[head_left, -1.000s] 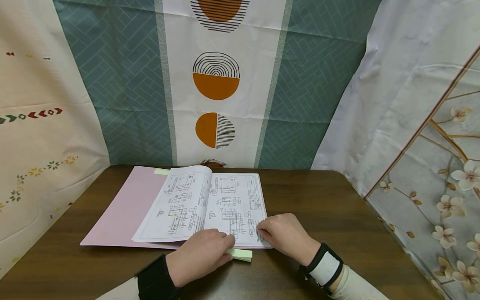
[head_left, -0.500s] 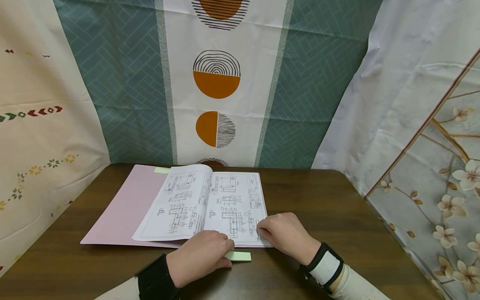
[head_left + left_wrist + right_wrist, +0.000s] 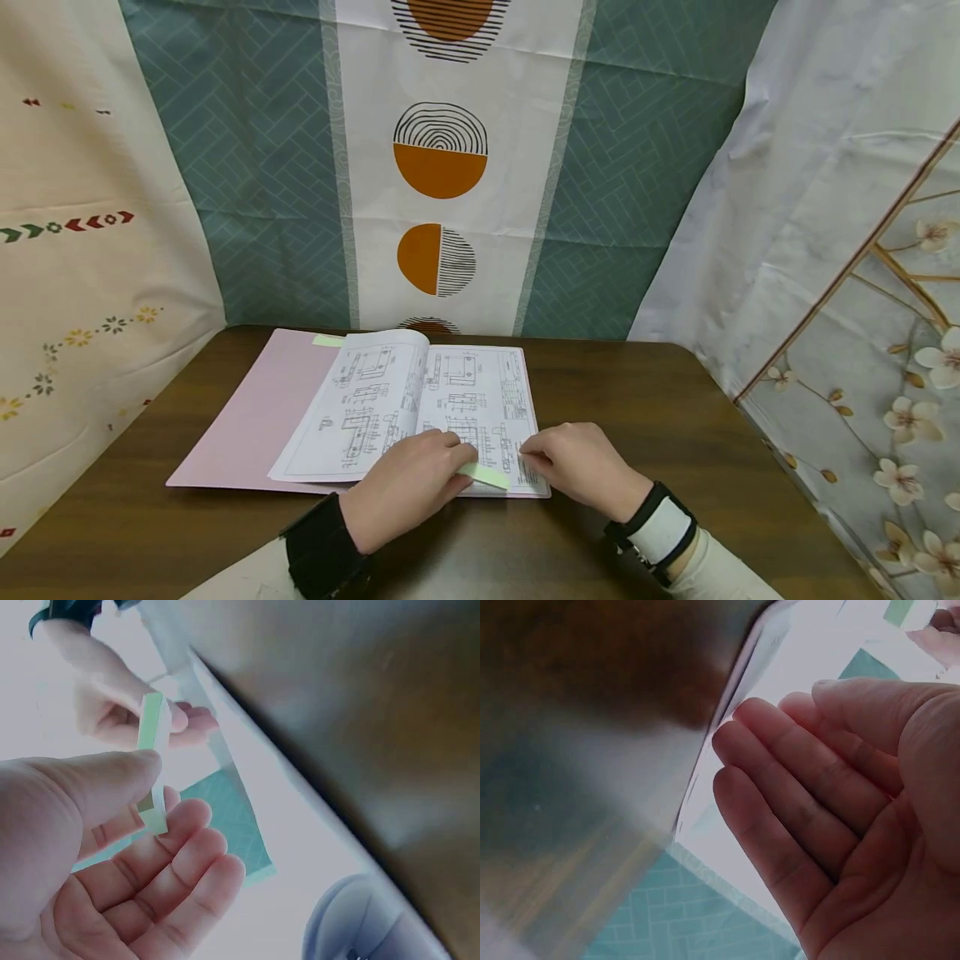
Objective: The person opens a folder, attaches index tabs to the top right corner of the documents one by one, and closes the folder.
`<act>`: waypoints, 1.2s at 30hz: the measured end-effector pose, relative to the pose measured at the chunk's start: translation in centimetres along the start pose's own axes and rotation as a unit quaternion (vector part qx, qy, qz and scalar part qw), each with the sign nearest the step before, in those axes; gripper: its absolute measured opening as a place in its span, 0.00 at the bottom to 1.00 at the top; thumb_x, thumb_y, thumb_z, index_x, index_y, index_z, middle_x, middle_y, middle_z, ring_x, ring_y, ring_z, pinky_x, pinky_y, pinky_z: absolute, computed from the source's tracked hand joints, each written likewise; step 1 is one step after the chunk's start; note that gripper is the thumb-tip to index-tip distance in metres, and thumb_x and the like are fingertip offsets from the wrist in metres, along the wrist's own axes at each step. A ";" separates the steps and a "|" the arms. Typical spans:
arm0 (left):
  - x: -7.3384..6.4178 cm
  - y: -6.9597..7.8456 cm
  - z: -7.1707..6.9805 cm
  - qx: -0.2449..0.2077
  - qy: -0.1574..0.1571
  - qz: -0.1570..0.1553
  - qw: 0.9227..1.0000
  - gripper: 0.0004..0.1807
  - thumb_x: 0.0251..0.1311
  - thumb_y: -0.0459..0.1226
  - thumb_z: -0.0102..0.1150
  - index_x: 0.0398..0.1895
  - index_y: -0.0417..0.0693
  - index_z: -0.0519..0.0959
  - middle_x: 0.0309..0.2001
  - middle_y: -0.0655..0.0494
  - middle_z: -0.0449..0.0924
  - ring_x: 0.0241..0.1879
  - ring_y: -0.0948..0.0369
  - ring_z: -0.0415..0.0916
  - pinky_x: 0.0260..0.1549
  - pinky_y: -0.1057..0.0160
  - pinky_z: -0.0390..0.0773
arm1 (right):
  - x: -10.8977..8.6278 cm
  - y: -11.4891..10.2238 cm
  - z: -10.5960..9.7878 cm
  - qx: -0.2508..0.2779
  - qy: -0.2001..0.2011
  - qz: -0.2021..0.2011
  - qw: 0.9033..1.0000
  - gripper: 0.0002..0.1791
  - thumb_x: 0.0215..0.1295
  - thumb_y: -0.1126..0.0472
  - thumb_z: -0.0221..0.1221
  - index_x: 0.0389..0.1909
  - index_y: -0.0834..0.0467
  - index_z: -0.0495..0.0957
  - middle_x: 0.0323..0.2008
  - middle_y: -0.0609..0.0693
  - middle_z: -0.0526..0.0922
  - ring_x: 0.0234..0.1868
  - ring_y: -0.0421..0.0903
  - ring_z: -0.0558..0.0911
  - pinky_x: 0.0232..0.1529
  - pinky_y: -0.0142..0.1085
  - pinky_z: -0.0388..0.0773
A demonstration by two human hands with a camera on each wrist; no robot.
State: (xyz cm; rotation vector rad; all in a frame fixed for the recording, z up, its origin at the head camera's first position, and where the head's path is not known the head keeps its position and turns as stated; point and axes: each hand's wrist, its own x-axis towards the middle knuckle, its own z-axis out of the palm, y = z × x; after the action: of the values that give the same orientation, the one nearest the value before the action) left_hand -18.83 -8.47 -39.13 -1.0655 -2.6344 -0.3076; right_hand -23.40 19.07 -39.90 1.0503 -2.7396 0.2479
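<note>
In the head view my left hand [image 3: 411, 482] pinches a narrow pad of pale green sticky notes [image 3: 487, 476] over the lower part of the booklet's right page [image 3: 483, 375]. The left wrist view has the pad [image 3: 153, 724] between thumb and index finger, the other fingers loosely bent. My right hand [image 3: 581, 467] rests at that page's lower right edge. Its fingers [image 3: 780, 787] are gently bent in the right wrist view, and no object shows in the palm. Technical drawings cover both open pages. The left page [image 3: 341, 417] bulges up near the fold.
Under the booklet's left side lies a pink cover [image 3: 247, 417], with a pale green strip [image 3: 327, 340] at its top edge. Everything lies on a dark brown table [image 3: 622, 392]. Patterned cloths [image 3: 442, 275] hang behind the table and at both sides.
My left hand has shifted up and slightly right, bringing the sticky-note pad from below the booklet's front edge onto the right page. My right hand stays at the page edge.
</note>
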 end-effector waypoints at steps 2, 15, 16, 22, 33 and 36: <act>0.5 -0.3 -0.2 0.000 0.009 -0.011 1.000 0.11 0.67 0.41 0.79 0.48 0.51 0.87 0.41 0.60 0.87 0.39 0.62 0.81 0.41 0.61 0.83 | 0.2 0.0 -0.4 -0.002 0.008 0.006 1.000 0.06 0.70 0.57 0.77 0.45 0.52 0.95 0.36 0.42 0.92 0.27 0.33 0.76 0.30 0.32 0.78; 2.0 -1.3 -0.2 -0.001 0.043 -0.062 0.997 0.08 0.69 0.40 0.78 0.43 0.48 0.87 0.36 0.59 0.85 0.33 0.62 0.77 0.34 0.62 0.79 | 3.0 -2.0 -2.6 0.040 0.055 -0.030 0.997 0.17 0.65 0.52 0.80 0.52 0.52 0.93 0.46 0.43 0.93 0.46 0.42 0.91 0.46 0.40 0.88; 2.0 -1.3 -0.1 -0.002 0.043 -0.062 0.997 0.08 0.69 0.40 0.78 0.43 0.48 0.87 0.36 0.59 0.85 0.33 0.63 0.76 0.34 0.62 0.79 | 3.2 -2.2 -2.5 0.043 0.049 -0.034 0.997 0.17 0.65 0.52 0.80 0.52 0.51 0.93 0.47 0.43 0.93 0.46 0.41 0.91 0.47 0.40 0.88; 1.9 -1.4 0.0 -0.005 0.041 -0.062 0.997 0.10 0.68 0.41 0.79 0.45 0.49 0.88 0.36 0.60 0.85 0.33 0.64 0.75 0.34 0.63 0.78 | 3.5 -2.6 -2.1 0.057 0.037 -0.035 0.997 0.18 0.62 0.55 0.82 0.52 0.51 0.93 0.45 0.43 0.93 0.45 0.42 0.91 0.46 0.39 0.88; 2.0 -1.3 0.0 -0.005 0.035 -0.063 0.997 0.11 0.68 0.41 0.79 0.47 0.48 0.88 0.36 0.60 0.85 0.32 0.63 0.73 0.34 0.64 0.78 | 3.6 -2.5 -2.0 0.050 0.035 -0.032 0.998 0.16 0.62 0.56 0.82 0.50 0.50 0.94 0.44 0.42 0.94 0.44 0.41 0.91 0.45 0.38 0.87; 2.0 -1.3 0.0 -0.004 0.035 -0.061 0.998 0.11 0.68 0.41 0.79 0.47 0.48 0.88 0.36 0.59 0.85 0.33 0.63 0.73 0.34 0.64 0.78 | 3.6 -2.5 -2.0 0.051 0.034 -0.030 0.998 0.15 0.62 0.57 0.82 0.50 0.50 0.94 0.44 0.42 0.94 0.44 0.41 0.91 0.45 0.38 0.87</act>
State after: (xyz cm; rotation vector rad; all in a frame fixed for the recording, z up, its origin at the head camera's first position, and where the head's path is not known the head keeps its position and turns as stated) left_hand -21.09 -8.08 -38.60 -0.8821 -2.6412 -0.3749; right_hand -24.12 15.37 -36.93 1.1269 -2.6548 0.4091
